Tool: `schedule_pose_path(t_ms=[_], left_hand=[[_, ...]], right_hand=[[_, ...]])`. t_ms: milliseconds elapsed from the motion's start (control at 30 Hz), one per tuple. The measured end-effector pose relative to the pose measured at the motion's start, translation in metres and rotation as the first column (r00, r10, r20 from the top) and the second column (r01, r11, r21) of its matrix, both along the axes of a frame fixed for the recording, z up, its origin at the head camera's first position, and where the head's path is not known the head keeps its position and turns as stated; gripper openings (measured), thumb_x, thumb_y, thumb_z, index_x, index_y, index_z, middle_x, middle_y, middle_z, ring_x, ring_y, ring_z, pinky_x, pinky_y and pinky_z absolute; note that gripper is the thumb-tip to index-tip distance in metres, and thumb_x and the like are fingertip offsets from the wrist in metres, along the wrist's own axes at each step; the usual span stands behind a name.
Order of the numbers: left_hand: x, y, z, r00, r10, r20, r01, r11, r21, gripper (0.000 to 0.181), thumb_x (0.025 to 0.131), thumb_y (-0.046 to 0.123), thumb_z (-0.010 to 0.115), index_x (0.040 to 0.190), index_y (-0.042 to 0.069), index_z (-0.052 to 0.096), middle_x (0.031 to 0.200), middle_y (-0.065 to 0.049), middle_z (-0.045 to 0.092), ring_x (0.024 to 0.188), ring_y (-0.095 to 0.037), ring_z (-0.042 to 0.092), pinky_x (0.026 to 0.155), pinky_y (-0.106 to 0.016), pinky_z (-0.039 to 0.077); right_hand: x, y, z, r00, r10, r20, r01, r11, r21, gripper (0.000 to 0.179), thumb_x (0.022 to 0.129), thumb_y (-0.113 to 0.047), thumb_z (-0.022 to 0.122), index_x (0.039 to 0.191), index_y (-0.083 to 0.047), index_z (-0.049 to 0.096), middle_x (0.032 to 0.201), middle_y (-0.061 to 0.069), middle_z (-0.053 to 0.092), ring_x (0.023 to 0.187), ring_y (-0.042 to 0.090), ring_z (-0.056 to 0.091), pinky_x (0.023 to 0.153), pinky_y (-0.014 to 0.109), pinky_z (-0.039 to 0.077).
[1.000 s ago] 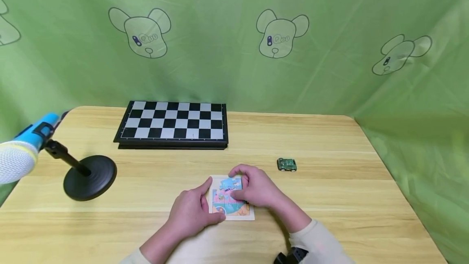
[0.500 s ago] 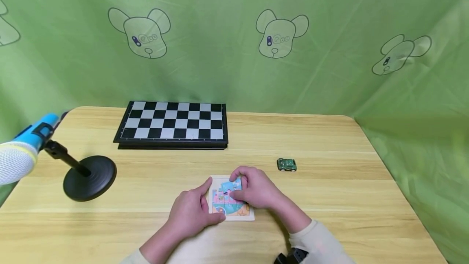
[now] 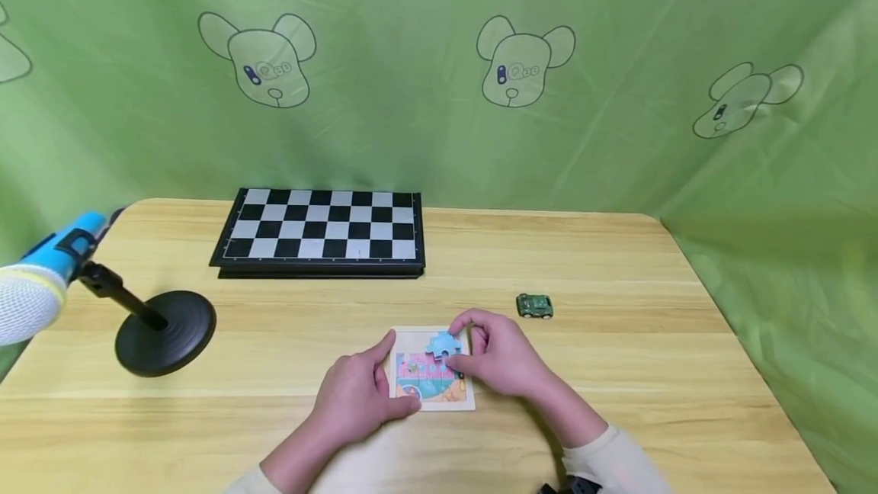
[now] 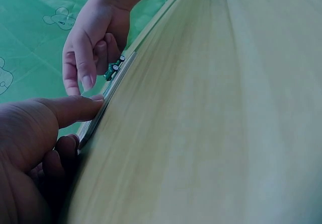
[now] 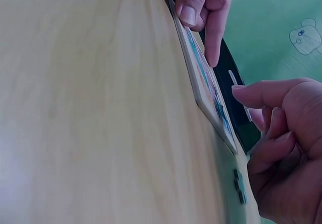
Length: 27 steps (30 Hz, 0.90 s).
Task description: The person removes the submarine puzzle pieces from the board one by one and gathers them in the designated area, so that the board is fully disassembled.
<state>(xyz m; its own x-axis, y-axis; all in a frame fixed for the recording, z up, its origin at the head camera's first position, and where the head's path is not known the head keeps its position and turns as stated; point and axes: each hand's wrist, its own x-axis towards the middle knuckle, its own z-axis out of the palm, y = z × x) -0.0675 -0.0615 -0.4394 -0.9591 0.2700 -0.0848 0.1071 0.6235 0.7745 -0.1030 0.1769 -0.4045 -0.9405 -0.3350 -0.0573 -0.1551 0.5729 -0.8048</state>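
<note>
A small jigsaw puzzle in a pale tray (image 3: pixel 446 406) lies flat on the table, its lower part filled with pink, teal and orange pieces. At the tray's left side my left hand (image 3: pixel 358 396) holds it, thumb on the lower edge and index finger along the left edge. My right hand (image 3: pixel 504 355) pinches a light-blue puzzle piece (image 3: pixel 442 344) between thumb and index finger over the upper right of the tray. In the right wrist view this piece (image 5: pixel 232 78) stands tilted, raised off the tray. Bare pale backing shows at the tray's upper left.
A folded chessboard (image 3: pixel 322 226) lies at the back of the wooden table (image 3: pixel 617 372). On the left, a blue microphone (image 3: pixel 48 273) sits on a stand with a round black base (image 3: pixel 167 332). A green toy car (image 3: pixel 534 306) rests beyond my right hand.
My right hand has drawn the blue piece up and to the right, away from the pink pieces, baring backing at the upper left. My left hand has stayed in place.
</note>
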Motion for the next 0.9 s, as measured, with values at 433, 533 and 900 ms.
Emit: schedule_pose_path(t_ms=[433,533,900], left_hand=[[0.000,0.001,0.000,1.000,0.017,-0.007,-0.017,1.000,-0.014,0.100,0.068,0.042,0.091,0.147,0.001,0.047,0.060,0.008,0.050,0.049,-0.012,0.046,0.045,-0.028,0.033],[0.000,0.001,0.000,1.000,0.018,-0.004,-0.018,1.000,-0.013,0.100,0.068,0.042,0.091,0.147,0.001,0.047,0.059,0.008,0.050,0.049,-0.012,0.046,0.045,-0.028,0.033],[0.000,0.001,-0.001,1.000,0.015,0.001,-0.015,1.000,-0.009,0.099,0.068,0.041,0.091,0.147,0.000,0.047,0.059,0.008,0.050,0.049,-0.012,0.045,0.045,-0.028,0.033]], right_hand=[[0.005,0.036,-0.001,0.996,-0.085,-0.026,0.085,0.996,-0.014,0.032,0.076,-0.003,0.085,0.104,-0.008,0.068,0.057,-0.002,0.042,0.050,0.010,0.039,0.054,0.027,0.039],[0.007,0.045,0.000,0.994,-0.106,-0.025,0.105,0.994,-0.021,0.033,0.076,-0.003,0.085,0.104,-0.008,0.068,0.058,-0.002,0.042,0.050,0.011,0.039,0.053,0.027,0.039],[0.013,0.073,-0.002,0.983,-0.178,-0.034,0.177,0.984,-0.021,0.035,0.076,-0.005,0.085,0.107,-0.006,0.068,0.058,-0.002,0.040,0.050,0.010,0.037,0.050,0.027,0.036]])
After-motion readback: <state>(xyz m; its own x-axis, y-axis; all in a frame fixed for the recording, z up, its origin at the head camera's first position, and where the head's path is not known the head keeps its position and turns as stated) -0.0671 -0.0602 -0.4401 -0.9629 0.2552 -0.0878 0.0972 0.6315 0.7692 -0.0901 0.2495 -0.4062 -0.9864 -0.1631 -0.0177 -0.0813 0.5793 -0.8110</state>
